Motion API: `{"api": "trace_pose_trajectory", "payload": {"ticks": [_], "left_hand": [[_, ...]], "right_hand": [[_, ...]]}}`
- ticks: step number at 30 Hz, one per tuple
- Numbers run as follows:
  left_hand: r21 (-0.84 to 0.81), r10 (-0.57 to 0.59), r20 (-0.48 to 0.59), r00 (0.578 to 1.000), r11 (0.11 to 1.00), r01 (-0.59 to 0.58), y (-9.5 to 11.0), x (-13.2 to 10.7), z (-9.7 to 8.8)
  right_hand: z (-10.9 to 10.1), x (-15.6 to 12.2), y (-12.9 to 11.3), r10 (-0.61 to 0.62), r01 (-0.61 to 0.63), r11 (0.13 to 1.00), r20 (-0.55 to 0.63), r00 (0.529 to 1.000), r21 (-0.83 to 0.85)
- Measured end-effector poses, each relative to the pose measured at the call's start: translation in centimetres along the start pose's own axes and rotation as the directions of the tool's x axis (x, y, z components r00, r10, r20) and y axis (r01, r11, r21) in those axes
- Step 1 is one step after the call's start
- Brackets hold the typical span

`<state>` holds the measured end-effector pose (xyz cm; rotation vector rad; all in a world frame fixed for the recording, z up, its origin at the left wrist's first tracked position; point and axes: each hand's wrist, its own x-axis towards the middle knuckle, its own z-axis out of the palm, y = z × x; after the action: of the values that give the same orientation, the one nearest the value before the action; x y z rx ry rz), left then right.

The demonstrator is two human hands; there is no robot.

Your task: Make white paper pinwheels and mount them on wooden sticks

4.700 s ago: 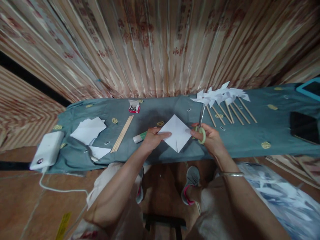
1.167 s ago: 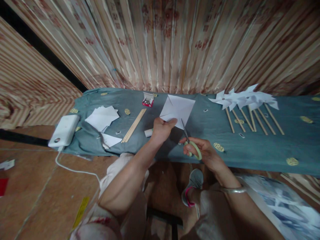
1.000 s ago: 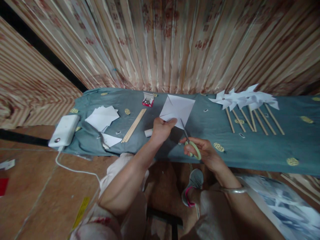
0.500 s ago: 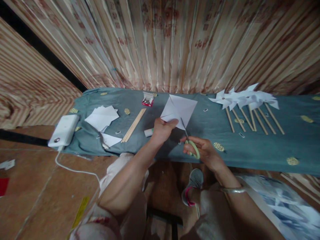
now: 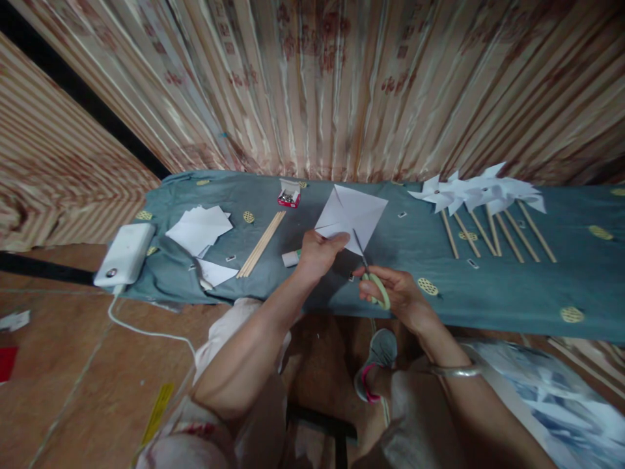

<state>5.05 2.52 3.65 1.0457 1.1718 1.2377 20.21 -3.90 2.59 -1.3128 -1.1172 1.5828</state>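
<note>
A white square of paper [image 5: 364, 212] is pinched at its near left side by my left hand [image 5: 319, 253], thumb on top. Slits run inward from its corners. My right hand [image 5: 390, 293] grips scissors [image 5: 378, 292] with light green handles, fingers in the loops. Their blades lie at the paper's near corner, pointing inward. Beneath my left hand, a small white-and-green block like an eraser [image 5: 291, 258] rests on the cloth, partly hidden by the wrist. Several wooden sticks [image 5: 261, 244] lie to the left of that hand.
A red box of metal pins [image 5: 289, 195] stands open behind the sticks. Farther left are stacked white paper sheets [image 5: 198, 229] and a white power bank [image 5: 124, 255] with a cable. Several finished paper pinwheels [image 5: 483, 192] on sticks lie right. A curtain [image 5: 312, 91] hangs behind the cloth-covered table [image 5: 512, 293].
The paper has shifted very slightly to the right. Both hands keep nearly the same place, and the scissors stay at the near corner.
</note>
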Motion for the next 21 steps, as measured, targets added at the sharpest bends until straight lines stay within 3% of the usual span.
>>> {"api": "trace_pose_trajectory", "payload": {"ticks": [6, 21], "left_hand": [[-0.026, -0.035, 0.015, 0.999, 0.999, 0.035, 0.15, -0.24, 0.23], [-0.008, 0.028, 0.041, 0.999, 1.000, -0.028, -0.24, -0.16, 0.16]], "right_hand": [[-0.09, 0.07, -0.14, 0.000, 0.000, 1.000, -0.001, 1.000, -0.023], [-0.04, -0.11, -0.65, 0.017, -0.018, 1.000, -0.043, 0.999, -0.026]]}}
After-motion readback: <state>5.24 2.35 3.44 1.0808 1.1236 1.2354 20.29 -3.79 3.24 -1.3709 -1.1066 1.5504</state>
